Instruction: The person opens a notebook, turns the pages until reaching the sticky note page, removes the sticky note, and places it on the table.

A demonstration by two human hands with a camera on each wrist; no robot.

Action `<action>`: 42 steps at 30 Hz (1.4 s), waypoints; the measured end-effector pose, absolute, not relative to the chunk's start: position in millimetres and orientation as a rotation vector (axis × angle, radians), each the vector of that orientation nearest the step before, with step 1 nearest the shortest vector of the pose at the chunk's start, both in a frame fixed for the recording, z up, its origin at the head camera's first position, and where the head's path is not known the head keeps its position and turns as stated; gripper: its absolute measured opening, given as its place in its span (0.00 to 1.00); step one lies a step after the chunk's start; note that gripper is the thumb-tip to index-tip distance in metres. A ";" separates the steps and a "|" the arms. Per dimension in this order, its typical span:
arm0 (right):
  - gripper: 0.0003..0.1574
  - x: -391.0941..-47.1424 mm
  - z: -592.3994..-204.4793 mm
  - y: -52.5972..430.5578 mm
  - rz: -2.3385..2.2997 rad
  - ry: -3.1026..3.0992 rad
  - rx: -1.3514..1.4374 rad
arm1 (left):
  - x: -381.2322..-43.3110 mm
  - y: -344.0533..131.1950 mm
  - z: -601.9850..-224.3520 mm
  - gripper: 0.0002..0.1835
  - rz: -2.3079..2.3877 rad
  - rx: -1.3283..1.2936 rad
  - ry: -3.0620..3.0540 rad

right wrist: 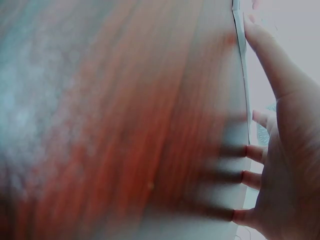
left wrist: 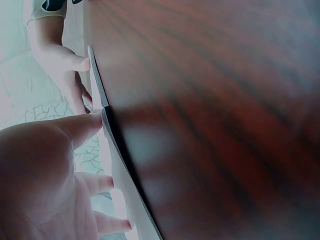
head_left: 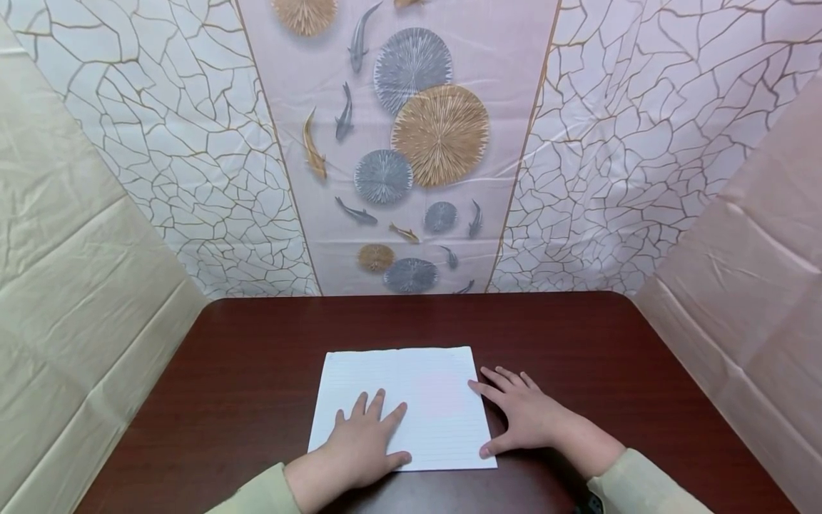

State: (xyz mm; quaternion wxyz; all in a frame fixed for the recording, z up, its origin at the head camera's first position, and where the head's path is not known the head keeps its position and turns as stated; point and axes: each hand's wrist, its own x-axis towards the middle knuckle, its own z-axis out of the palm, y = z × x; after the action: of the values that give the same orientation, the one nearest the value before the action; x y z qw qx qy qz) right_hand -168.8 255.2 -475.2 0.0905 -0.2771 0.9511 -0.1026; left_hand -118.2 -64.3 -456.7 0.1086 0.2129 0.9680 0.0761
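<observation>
A white sheet of lined paper [head_left: 430, 400] lies flat on the dark red-brown table [head_left: 257, 385]. Spread fingers of my left hand [head_left: 362, 442] rest on its lower left part, the thumb near the bottom edge. At the sheet's right edge is my right hand [head_left: 529, 414], its thumb and index fingertip on the margin and the other fingertips on the wood beyond. In the left wrist view the left hand [left wrist: 45, 175] touches the paper [left wrist: 125, 185] from above, palm raised. The right wrist view shows the right hand [right wrist: 290, 150] with straight, parted fingers along the paper's edge [right wrist: 242, 65].
Behind the table hangs a patterned curtain [head_left: 411, 235] with printed fish and round discs. Beige cloth walls [head_left: 83, 300] flank the table on both sides. A dark band [head_left: 592, 502] shows at the right sleeve's cuff.
</observation>
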 end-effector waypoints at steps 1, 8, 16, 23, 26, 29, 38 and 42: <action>0.72 -168.8 -475.4 255.4 -0.303 2.829 -0.824 | -118.0 -64.2 -455.9 0.41 0.226 0.625 2.846; 0.72 -168.3 -474.3 254.2 -0.296 2.824 -0.806 | -118.2 -64.3 -455.8 0.41 0.228 0.623 2.845; 0.71 -168.5 -473.8 251.9 -0.300 2.835 -0.815 | -119.7 -64.0 -455.8 0.41 0.229 0.622 2.829; 0.70 -168.1 -473.8 249.9 -0.304 2.844 -0.795 | -119.8 -62.9 -456.5 0.40 0.234 0.608 2.847; 0.70 -168.4 -473.2 249.0 -0.309 2.842 -0.798 | -118.7 -61.8 -456.6 0.40 0.210 0.615 2.874; 0.70 -169.1 -472.8 248.7 -0.301 2.841 -0.792 | -116.3 -60.1 -456.1 0.39 0.159 0.655 2.918; 0.69 -168.8 -472.4 248.2 -0.289 2.853 -0.799 | -110.3 -53.8 -455.8 0.34 -0.030 0.859 3.021; 0.69 -168.5 -471.0 247.4 -0.291 2.860 -0.810 | -110.2 -49.2 -454.5 0.31 -0.093 0.985 3.066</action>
State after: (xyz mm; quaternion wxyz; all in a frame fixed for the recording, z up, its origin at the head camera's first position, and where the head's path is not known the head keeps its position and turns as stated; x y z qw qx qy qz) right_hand -168.5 247.4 -471.0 0.0772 -0.2704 0.9547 -0.0970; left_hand -110.2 -49.2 -454.5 -0.0399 0.3054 0.9509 -0.0289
